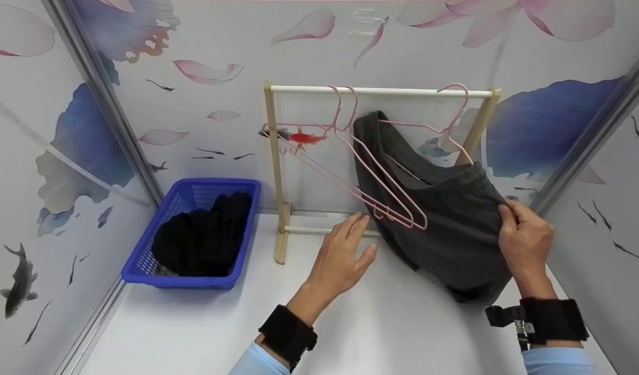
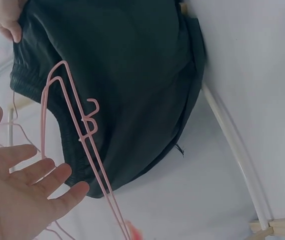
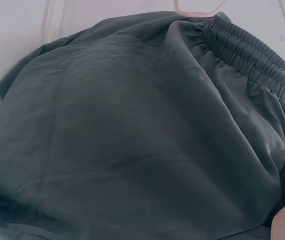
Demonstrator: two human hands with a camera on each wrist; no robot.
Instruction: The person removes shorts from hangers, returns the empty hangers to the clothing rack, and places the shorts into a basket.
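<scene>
Dark grey shorts with an elastic waistband hang from a pink hanger at the rack's right end. The hanger's arms reach into the waist opening, where part of it is hidden. My right hand pinches the right side of the shorts just below the waistband. My left hand is held out with fingers spread, holding nothing, below two bare pink hangers. Those hangers overlap the front of the shorts; in the left wrist view their small hooks show against the cloth.
A small rack with a white rail and wooden posts stands against the back wall. To its left, a blue basket holds black clothing. Patterned panels enclose the white table at the back and both sides.
</scene>
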